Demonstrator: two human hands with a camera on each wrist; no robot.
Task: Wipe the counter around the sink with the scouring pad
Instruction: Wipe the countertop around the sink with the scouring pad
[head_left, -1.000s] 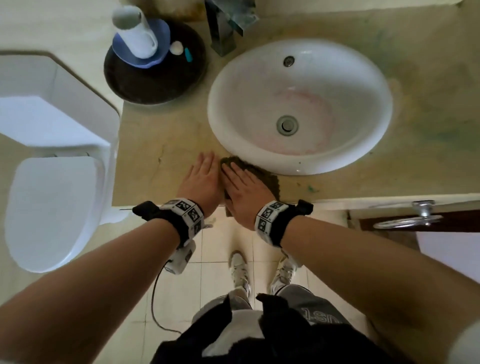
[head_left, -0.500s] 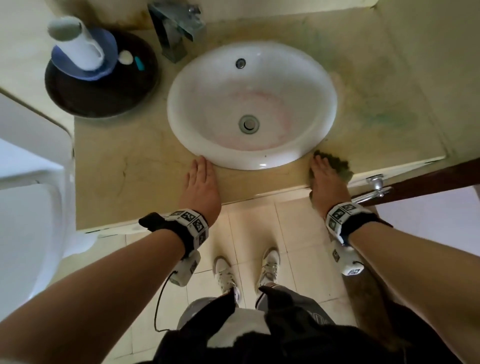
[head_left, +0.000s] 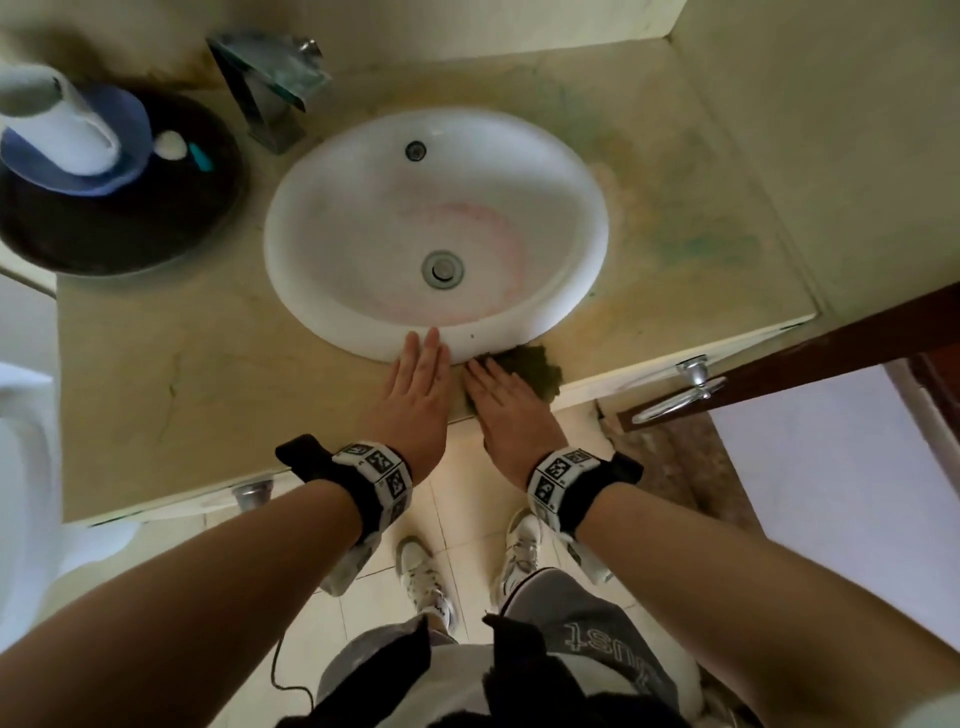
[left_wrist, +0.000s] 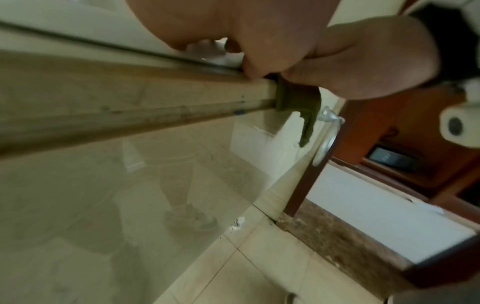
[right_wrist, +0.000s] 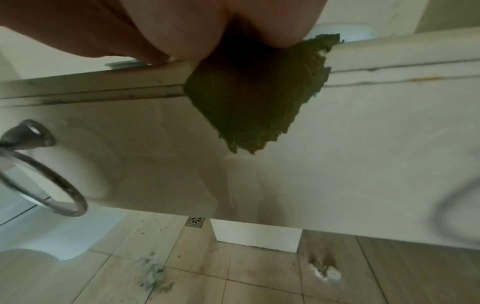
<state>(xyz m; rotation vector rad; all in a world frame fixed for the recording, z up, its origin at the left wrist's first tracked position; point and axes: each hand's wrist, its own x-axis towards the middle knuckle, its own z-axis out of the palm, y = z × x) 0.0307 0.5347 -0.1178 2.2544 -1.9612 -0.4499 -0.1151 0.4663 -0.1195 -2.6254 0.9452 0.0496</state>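
The white oval sink (head_left: 363, 218) sits in a stained beige counter (head_left: 171, 374). A dark green scouring pad (head_left: 537, 366) lies on the counter's front strip below the sink rim. My right hand (head_left: 501, 400) presses flat on it with straight fingers. In the right wrist view a ragged corner of the pad (right_wrist: 254, 102) hangs over the counter edge under my palm. My left hand (head_left: 418, 387) lies flat on the counter just left of the right hand, fingertips touching the sink rim. The left wrist view shows the pad (left_wrist: 293, 98) draped over the edge.
A faucet (head_left: 270, 88) stands behind the sink. A dark round tray (head_left: 156, 234) with a blue dish and a white roll sits at the back left. A toilet (head_left: 21, 467) is at left, a door handle (head_left: 680, 389) at right, and a towel ring (right_wrist: 44, 181) hangs below the counter.
My right hand has slid the pad left along the front strip, from the sink's right side back to beside my left hand. The left hand has stayed on the counter.
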